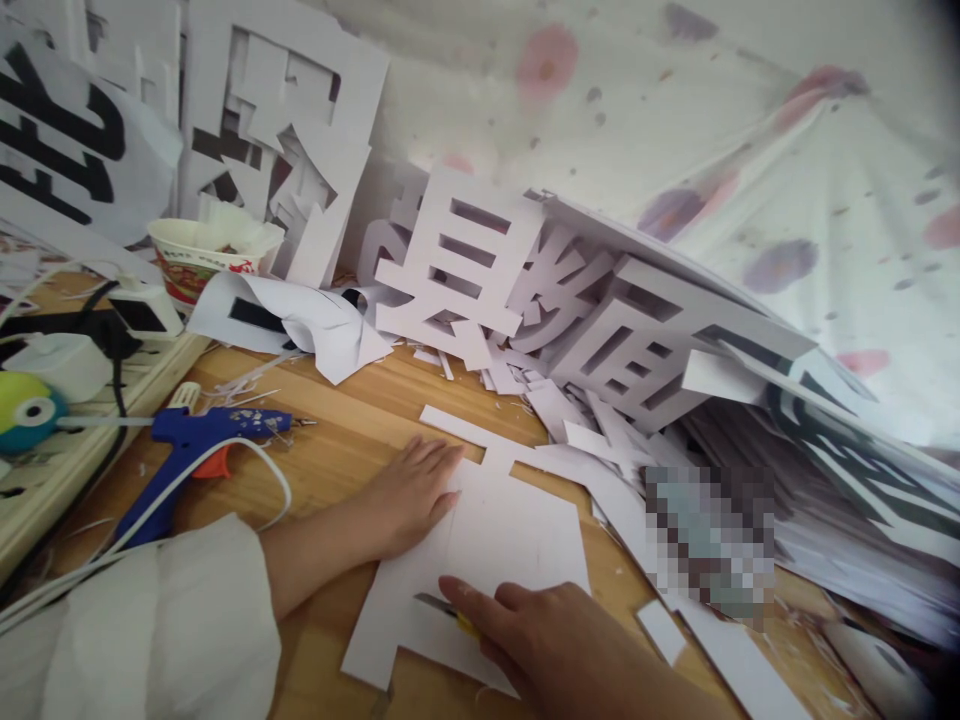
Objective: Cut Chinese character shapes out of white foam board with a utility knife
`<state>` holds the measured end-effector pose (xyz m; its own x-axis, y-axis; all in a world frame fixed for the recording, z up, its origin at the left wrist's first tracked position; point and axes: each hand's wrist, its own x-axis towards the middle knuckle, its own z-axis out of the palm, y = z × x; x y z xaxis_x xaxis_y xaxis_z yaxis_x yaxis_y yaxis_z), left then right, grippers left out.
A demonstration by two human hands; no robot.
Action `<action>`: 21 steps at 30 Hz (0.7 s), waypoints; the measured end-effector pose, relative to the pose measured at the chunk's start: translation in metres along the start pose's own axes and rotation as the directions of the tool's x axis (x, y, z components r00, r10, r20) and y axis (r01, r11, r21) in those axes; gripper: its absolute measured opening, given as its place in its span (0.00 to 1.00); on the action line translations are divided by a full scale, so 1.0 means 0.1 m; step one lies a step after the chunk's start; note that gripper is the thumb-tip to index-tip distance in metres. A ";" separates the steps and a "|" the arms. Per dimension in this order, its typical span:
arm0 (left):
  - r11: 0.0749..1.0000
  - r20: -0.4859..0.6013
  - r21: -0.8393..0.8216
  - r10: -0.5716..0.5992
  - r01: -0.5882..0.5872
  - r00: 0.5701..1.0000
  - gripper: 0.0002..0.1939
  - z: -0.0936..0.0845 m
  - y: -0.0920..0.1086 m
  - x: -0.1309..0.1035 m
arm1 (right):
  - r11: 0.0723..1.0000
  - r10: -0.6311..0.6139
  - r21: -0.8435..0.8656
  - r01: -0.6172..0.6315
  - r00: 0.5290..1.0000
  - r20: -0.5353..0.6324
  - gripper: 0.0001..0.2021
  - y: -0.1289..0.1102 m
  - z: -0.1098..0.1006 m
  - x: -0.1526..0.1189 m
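A white foam-board piece (532,530) with cut-out edges lies flat on the wooden table, a faint line running across it. My left hand (416,495) rests on its upper left part, fingers stretched out and palm down. In my right hand (547,635) is a utility knife (468,625) with a yellow handle, its index finger laid forward along the top. The knife's blade (433,603) points left, low over the board; whether the tip touches it I cannot tell. Most of the handle is hidden by my fingers.
A blue glue gun (217,425) with a white cord lies left of my arm, beside a power strip (161,370). Cut-out foam characters (465,250), a paper bowl (202,265) and scraps (555,405) crowd the back. A mouse (874,660) sits at the right.
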<state>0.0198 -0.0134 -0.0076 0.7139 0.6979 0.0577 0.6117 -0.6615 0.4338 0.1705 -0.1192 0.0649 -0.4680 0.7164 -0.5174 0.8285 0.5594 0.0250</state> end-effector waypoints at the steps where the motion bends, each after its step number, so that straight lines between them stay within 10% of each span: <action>1: 1.000 0.008 0.010 -0.003 0.003 1.000 0.27 0.00 0.00 0.00 | 1.000 0.001 0.002 -0.001 1.000 0.017 0.32 -0.01 -0.01 0.00; 21: 0.982 -0.096 0.189 0.030 -0.011 0.995 0.26 0.16 0.02 0.00 | 0.987 -0.082 -0.134 0.084 0.996 0.021 0.40 -0.09 -0.12 0.02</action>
<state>0.0265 -0.0185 -0.0214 0.6957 0.7009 0.1572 0.6569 -0.7094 0.2555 0.1581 -0.1176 0.0739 -0.5275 0.6593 -0.5358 0.7377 0.6682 0.0960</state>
